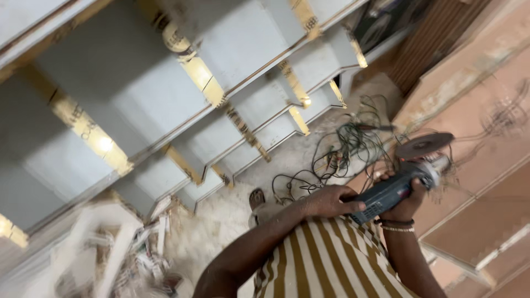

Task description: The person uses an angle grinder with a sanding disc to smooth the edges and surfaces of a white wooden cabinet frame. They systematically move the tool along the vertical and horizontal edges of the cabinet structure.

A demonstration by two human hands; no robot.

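The angle grinder (395,187) sits at the right of the scene, held against the person's chest. Its body is dark blue-grey plastic with a silvery metal head, and a flat round disc (424,144) stands out at its far end. Both hands clench it: the left hand (330,201) grips the near end of the body from above, and the right hand (406,201), with a beaded bracelet (398,227) at the wrist, wraps it from below. The shirt (320,259) has broad brown and cream stripes. Beyond the grinder, thin dark cables (348,146) lie tangled on the dusty pale floor (287,157). Smooth pinkish-brown boards (486,182) fill the right. Pale grey panels (132,94) with taped yellow edges rise at the left.
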